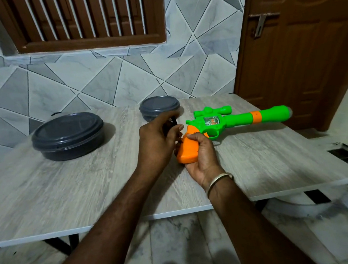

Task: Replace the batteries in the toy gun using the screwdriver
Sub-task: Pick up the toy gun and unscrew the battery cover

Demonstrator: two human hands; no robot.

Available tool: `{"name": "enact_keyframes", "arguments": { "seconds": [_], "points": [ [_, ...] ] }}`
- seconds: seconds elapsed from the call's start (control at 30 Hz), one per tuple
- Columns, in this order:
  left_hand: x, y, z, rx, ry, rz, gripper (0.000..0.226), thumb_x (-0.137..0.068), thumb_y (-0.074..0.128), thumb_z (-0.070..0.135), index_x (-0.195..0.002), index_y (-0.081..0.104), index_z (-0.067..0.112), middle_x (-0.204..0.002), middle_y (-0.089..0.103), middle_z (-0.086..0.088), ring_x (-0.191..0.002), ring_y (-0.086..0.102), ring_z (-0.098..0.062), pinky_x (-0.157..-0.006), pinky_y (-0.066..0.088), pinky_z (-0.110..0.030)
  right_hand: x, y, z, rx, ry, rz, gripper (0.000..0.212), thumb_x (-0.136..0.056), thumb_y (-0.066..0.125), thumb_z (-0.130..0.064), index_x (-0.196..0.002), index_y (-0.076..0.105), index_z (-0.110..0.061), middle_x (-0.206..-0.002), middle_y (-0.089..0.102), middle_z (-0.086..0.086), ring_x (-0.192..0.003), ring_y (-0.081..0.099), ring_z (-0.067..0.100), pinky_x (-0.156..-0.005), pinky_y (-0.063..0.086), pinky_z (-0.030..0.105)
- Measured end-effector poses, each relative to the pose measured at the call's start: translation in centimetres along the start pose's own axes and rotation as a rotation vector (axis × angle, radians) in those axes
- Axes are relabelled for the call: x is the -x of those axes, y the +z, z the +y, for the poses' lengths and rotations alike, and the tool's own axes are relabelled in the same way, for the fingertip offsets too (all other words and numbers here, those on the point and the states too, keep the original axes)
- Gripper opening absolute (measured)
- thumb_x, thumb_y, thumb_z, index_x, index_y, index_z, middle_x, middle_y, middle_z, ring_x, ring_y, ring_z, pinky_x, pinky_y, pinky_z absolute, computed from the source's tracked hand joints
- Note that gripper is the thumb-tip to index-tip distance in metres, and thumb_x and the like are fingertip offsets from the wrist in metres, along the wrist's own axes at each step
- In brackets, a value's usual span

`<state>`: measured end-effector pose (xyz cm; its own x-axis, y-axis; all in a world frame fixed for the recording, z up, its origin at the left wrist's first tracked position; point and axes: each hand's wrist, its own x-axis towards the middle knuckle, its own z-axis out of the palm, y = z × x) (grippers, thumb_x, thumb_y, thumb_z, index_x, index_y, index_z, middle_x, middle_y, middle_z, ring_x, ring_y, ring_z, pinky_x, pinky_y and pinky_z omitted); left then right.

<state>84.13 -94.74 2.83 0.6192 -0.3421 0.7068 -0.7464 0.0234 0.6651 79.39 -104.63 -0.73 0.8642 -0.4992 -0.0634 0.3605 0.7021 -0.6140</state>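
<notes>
The gun (230, 120) lies on the worktop (80, 191), barrel pointing right. The right grip (202, 156) curls round its orange butt from below. The left grip (159, 137) holds a dark, blurred screwdriver (174, 121) just beside the butt. A large lidded bowl (68, 136) and a small bowl (159, 108) stand behind.

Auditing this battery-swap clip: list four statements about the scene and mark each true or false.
1. The right hand grips the toy gun by its orange grip. True.
2. The left hand is empty. False: it holds a dark tool, blurred, beside the grip.
3. The large container and the small container both have lids on. True.
4. The gun's green barrel points toward the large container. False: it points right, toward the brown door.
</notes>
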Motion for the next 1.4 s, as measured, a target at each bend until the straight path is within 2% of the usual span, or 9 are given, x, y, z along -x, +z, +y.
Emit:
{"name": "enact_keyframes", "arguments": {
  "seconds": [0.13, 0.33, 0.43, 0.57, 0.67, 0.83, 1.0, 1.27, 1.4],
  "points": [
    [-0.1, -0.2, 0.4, -0.021, 0.025, 0.003, 0.034, -0.088, 0.075, 0.013, -0.121, 0.071, 0.021, -0.087, 0.074, 0.005, -0.076, 0.073, -0.009, -0.075, 0.062, -0.038, 0.0, 0.0, 0.0, 0.0, -0.002, -0.007, 0.024, -0.087, 0.051, -0.01, -0.111, 0.054, -0.009, -0.086, 0.058, 0.015, -0.072, 0.058, 0.024, -0.062, 0.048, 0.031],
    [0.3, -0.5, 0.4, -0.013, 0.071, -0.074, 0.042, -0.092, 0.065, 0.006, -0.131, 0.065, 0.02, -0.102, 0.074, 0.005, -0.09, 0.073, -0.005, -0.084, 0.06, -0.028, -0.2, 0.1, 0.3, -0.019, -0.04, -0.026, 0.047, -0.084, 0.052, -0.011, -0.131, 0.052, -0.009, -0.1, 0.062, 0.015, -0.081, 0.06, 0.024, -0.072, 0.049, 0.033],
    [0.1, -0.3, 0.5, -0.034, 0.064, -0.035, 0.037, -0.089, 0.069, 0.007, -0.122, 0.069, 0.022, -0.096, 0.074, 0.006, -0.087, 0.073, -0.006, -0.083, 0.061, -0.036, -0.1, 0.3, 0.2, -0.013, -0.035, -0.037, 0.037, -0.087, 0.048, -0.01, -0.123, 0.053, -0.011, -0.093, 0.063, 0.012, -0.073, 0.061, 0.022, -0.067, 0.048, 0.031],
    [-0.1, 0.0, 1.0, -0.063, 0.073, -0.019, 0.039, -0.085, 0.075, 0.008, -0.122, 0.069, 0.022, -0.086, 0.068, 0.012, -0.076, 0.071, -0.006, -0.077, 0.06, -0.032, 0.3, 0.4, 0.1, -0.008, -0.027, -0.031, 0.026, -0.088, 0.046, -0.009, -0.111, 0.058, -0.009, -0.089, 0.063, 0.013, -0.072, 0.06, 0.022, -0.066, 0.047, 0.03],
    [-0.1, 0.1, 0.9, -0.082, 0.095, -0.018, 0.039, -0.086, 0.074, 0.008, -0.124, 0.071, 0.019, -0.092, 0.071, 0.009, -0.078, 0.071, -0.007, -0.078, 0.06, -0.034, 0.5, 0.6, -0.1, 0.012, -0.025, -0.026, 0.018, -0.09, 0.045, -0.009, -0.097, 0.061, -0.011, -0.081, 0.064, 0.012, -0.067, 0.059, 0.021, -0.064, 0.045, 0.029],
    [0.1, -0.2, 0.8, -0.04, 0.08, -0.041, 0.035, -0.091, 0.064, 0.014, -0.126, 0.069, 0.017, -0.105, 0.075, 0.0, -0.088, 0.073, -0.008, -0.082, 0.061, -0.037, 0.6, 0.7, -0.2, 0.02, -0.038, -0.026, 0.023, -0.089, 0.046, -0.009, -0.106, 0.061, -0.012, -0.084, 0.064, 0.011, -0.066, 0.061, 0.021, -0.065, 0.047, 0.029],
    [-0.2, -0.2, 0.8, -0.069, 0.048, 0.024, 0.027, -0.086, 0.073, 0.015, -0.112, 0.069, 0.022, -0.084, 0.073, 0.004, -0.074, 0.072, -0.012, -0.071, 0.061, -0.037, 0.9, 0.8, -0.1, 0.024, -0.029, -0.02, 0.021, -0.088, 0.046, -0.008, -0.106, 0.058, -0.012, -0.082, 0.06, 0.012, -0.065, 0.058, 0.021, -0.064, 0.045, 0.031],
    [0.1, -0.7, 1.1, -0.09, 0.095, -0.037, 0.035, -0.091, 0.063, 0.017, -0.125, 0.07, 0.018, -0.101, 0.075, 0.001, -0.087, 0.073, -0.007, -0.081, 0.06, -0.035, 0.8, 0.9, -0.1, 0.044, -0.026, 0.008, 0.014, -0.089, 0.047, -0.01, -0.093, 0.06, -0.011, -0.073, 0.063, 0.01, -0.061, 0.059, 0.02, -0.064, 0.046, 0.031],
    [0.1, -0.8, 1.1, -0.073, 0.066, -0.001, 0.033, -0.089, 0.071, 0.01, -0.121, 0.071, 0.019, -0.088, 0.073, 0.007, -0.08, 0.073, -0.009, -0.077, 0.061, -0.037, 1.0, 0.9, -0.2, 0.054, -0.019, 0.007, 0.014, -0.089, 0.047, -0.008, -0.099, 0.057, -0.009, -0.077, 0.059, 0.012, -0.066, 0.057, 0.022, -0.062, 0.045, 0.032]
  ]
}}
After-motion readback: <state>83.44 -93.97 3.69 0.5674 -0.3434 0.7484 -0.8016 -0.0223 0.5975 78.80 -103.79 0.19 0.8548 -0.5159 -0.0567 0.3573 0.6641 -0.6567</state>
